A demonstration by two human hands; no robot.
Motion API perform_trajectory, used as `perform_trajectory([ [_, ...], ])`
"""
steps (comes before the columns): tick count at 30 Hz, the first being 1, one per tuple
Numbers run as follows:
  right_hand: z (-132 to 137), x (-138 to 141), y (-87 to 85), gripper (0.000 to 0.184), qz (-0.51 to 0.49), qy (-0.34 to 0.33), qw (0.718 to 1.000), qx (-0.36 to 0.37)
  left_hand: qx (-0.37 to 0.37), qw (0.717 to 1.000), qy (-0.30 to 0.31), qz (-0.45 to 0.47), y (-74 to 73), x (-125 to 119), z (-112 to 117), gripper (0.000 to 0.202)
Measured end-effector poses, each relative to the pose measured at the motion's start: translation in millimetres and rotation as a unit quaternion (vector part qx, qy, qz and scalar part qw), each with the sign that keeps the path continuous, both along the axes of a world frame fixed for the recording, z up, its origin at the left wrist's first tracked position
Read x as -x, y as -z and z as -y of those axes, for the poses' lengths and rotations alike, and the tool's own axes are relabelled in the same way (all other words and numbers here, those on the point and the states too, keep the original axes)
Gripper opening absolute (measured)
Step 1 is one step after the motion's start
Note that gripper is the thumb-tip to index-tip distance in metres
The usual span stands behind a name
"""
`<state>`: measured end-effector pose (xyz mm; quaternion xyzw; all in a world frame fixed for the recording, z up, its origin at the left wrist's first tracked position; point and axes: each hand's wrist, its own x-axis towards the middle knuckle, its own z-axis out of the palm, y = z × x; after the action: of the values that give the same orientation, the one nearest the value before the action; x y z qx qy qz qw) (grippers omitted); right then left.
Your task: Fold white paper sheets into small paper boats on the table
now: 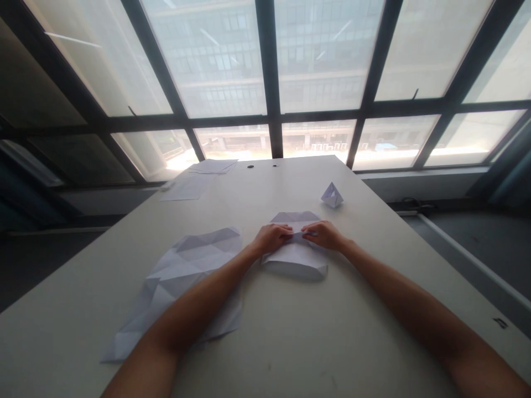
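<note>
**Left hand (271, 239) and right hand (326, 235) pinch folded paper (295, 255)**

We find both hands close together, clamped on its upper fold, mid-bench (286, 342). A creased sheet (186, 282) lies just left; a small paper peak (332, 194) sits beyond. Any writing on the far sheets (211, 167) is too small for us to read.

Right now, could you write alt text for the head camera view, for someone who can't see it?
Two bare hands, the left hand and the right hand, press on a folded sheet of white paper on a pale table. A creased white sheet lies to the left, and a small folded paper shape sits farther right. Large windows face a building.
</note>
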<state>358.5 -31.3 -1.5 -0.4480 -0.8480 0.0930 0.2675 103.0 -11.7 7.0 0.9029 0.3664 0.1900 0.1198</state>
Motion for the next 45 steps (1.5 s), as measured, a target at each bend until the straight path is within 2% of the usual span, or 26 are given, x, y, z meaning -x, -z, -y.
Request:
perform_trajectory([
  [3, -4.3, -5.1, 1.4, 0.023, -0.005, 0.003, 1.0, -0.012, -0.018, 0.999, -0.041, 0.024, 0.6, 2.1, -1.7, 0.023],
  [9, -15.8, -13.1, 10.6, 0.028, -0.076, 0.033, 0.996, -0.02, -0.011, 0.979, -0.167, 0.116, 3.4, 6.6, -10.0, 0.02],
  [14, -21.6, -17.2, 16.7, 0.024, -0.211, -0.025, 0.974, 0.073, 0.012, 0.958, -0.185, 0.22, 6.5, 8.2, -15.2, 0.025],
  [18, -23.7, -20.1, 16.8, 0.025, -0.25, -0.052, 0.96, 0.113, 0.009, 0.936, -0.172, 0.306, 4.8, 6.7, -13.5, 0.036],
  [22, -24.7, -18.1, 16.3, 0.027, -0.28, 0.022, 0.957, 0.076, -0.024, 0.922, -0.189, 0.336, -1.1, 4.9, -8.6, 0.04],
  [26, -21.0, -7.8, 13.8, 0.028, -0.355, 0.082, 0.931, 0.023, -0.054, 0.914, -0.201, 0.35, -6.0, 2.7, -4.8, 0.039],
  [30, -14.1, 4.8, 9.8, 0.029, -0.408, 0.103, 0.907, 0.027, -0.008, 0.879, -0.224, 0.422, -5.3, -1.1, -5.8, 0.043],
  [34, -8.7, 10.9, 6.1, 0.06, -0.44, 0.081, 0.891, 0.081, 0.031, 0.849, -0.247, 0.466, 0.0, -2.9, -11.1, 0.045],
  [37, -7.2, 11.1, 4.5, 0.072, -0.441, 0.065, 0.889, 0.101, 0.053, 0.839, -0.256, 0.476, 4.6, -2.6, -15.3, 0.043],
  [43, -11.7, 7.9, 7.7, 0.07, -0.446, 0.076, 0.887, 0.092, 0.141, 0.807, -0.287, 0.497, 9.4, -2.9, -18.6, 0.026],
  [45, -14.1, 6.2, 10.7, 0.068, -0.437, 0.089, 0.889, 0.107, 0.165, 0.802, -0.303, 0.488, 10.4, -2.4, -19.2, 0.034],
])
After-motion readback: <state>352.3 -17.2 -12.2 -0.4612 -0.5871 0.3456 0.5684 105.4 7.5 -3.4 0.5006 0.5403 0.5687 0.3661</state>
